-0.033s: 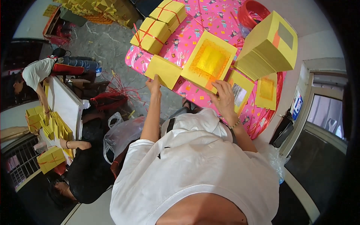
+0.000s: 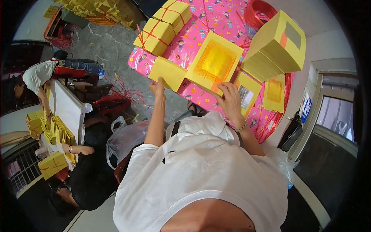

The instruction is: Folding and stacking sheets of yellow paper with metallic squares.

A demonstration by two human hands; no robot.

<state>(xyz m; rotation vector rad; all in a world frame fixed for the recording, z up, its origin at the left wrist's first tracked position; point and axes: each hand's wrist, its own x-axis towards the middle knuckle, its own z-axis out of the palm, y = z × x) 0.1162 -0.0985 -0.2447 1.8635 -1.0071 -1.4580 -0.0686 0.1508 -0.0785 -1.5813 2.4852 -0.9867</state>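
Watching the yellow paper stack with a shiny gold square on top (image 2: 218, 61) matters most: it lies on the pink cartoon-patterned worktop (image 2: 195, 25), in front of you. Your hands are apart. Your right hand (image 2: 230, 99) has its fingertips on the stack's near edge; you may be pinching a sheet there, but I cannot tell. Pressing or dragging unevenly could fan the stack out of square or smear its orange-speckled border, if that colour is loose.

Left of the stack, your left hand (image 2: 157, 89) pinches a plain yellow paper rectangle (image 2: 168, 73), which appears to overhang the worktop's edge; a loosened grip could let it slip off.

Just right of the stack, a yellow sheet with a silver rectangle (image 2: 247, 92) lies near your right wrist, which might nudge it. Beyond that, a tall block of yellow paper (image 2: 266, 52) limits sideways room and could topple if bumped. Farther behind the stack sits a red plastic coil (image 2: 261, 9); to its far left, yellow bundles tied with red cord (image 2: 155, 35) crowd that side.
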